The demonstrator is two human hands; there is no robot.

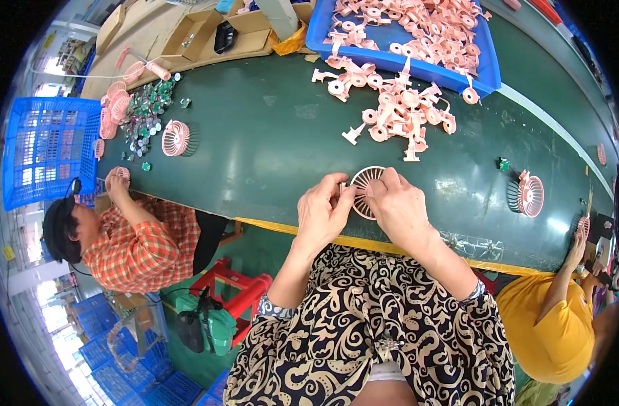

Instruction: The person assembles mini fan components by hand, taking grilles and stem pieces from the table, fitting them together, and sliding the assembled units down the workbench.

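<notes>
1. Your left hand had its thumb and fingers closed on the left side of a pink fan guard.
2. Your right hand had its fingertips bunched over the middle of that guard; they were hidden, so whether they gripped it cannot be told.
3. The guard was in front of you, near the close edge of the green table.
4. Beyond your hands lay a loose heap of pink parts, just in front of a blue tray filled with similar pieces.
5. To your right, another pink guard sat near a small green board.
</notes>
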